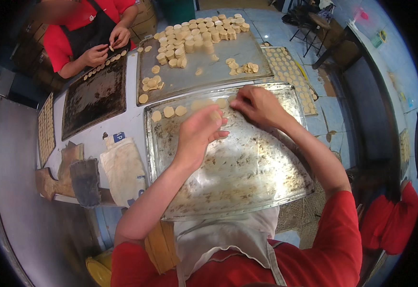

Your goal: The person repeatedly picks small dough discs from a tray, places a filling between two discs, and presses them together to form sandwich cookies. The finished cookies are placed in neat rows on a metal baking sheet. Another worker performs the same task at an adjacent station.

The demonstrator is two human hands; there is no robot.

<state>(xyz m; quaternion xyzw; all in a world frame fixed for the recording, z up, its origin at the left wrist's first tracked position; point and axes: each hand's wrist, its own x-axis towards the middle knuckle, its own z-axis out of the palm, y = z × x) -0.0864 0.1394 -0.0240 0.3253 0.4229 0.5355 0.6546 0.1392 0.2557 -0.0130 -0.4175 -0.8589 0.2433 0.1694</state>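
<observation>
A large metal baking tray [230, 168] lies before me, with a row of thin round dough discs [169, 112] along its far edge. Over the tray, my left hand [203, 129] has a dough disc [215, 116] between thumb and fingers; its fingers are slightly blurred. My right hand [254, 104] pinches another disc [232, 98] at the right end of the row. Some discs between the hands look blurred. Beyond, a second metal tray [194, 88] bears many stacked discs [202, 32], with loose piles at its left and right.
At the upper left, a co-worker's hands [106, 48] hold a small disc over a dark tray [96, 93] with discs along its far edge. Filled trays [291, 75] stand at right and far left. Cloths [124, 168] lie left of my tray.
</observation>
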